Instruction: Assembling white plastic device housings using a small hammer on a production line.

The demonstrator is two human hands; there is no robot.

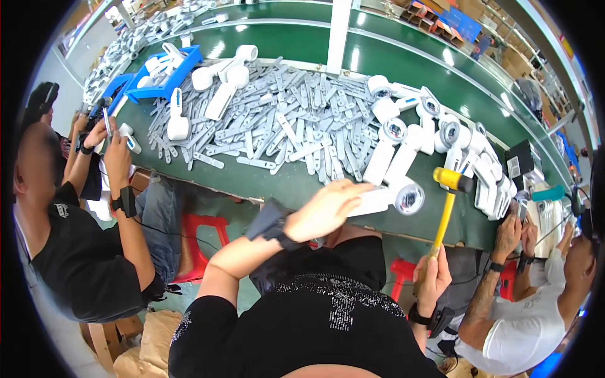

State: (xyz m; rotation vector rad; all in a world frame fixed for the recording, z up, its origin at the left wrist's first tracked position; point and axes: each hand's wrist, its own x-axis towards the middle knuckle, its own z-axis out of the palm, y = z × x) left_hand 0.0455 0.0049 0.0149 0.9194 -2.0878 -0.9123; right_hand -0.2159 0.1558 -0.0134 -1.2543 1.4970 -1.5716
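Observation:
At the front edge of the table, my left hand [324, 211] is closed over the handle end of a white handheld device [373, 201]. The device lies with its round, clear-faced head toward the right; part of its handle is hidden under my fingers. My right hand [433, 274] grips the lower handle of a yellow mallet [443, 220]. Its head [452, 180], yellow on one end and black on the other, is raised to the right of the device and does not appear to touch it.
Many grey flat strips [277, 120] cover the green table [302, 189]. White devices [394, 130] cluster at right, with others [220, 94] at back left near a blue tray [165, 82]. A white post [339, 38] stands behind. Co-workers [82, 239] [523, 309] sit on both sides.

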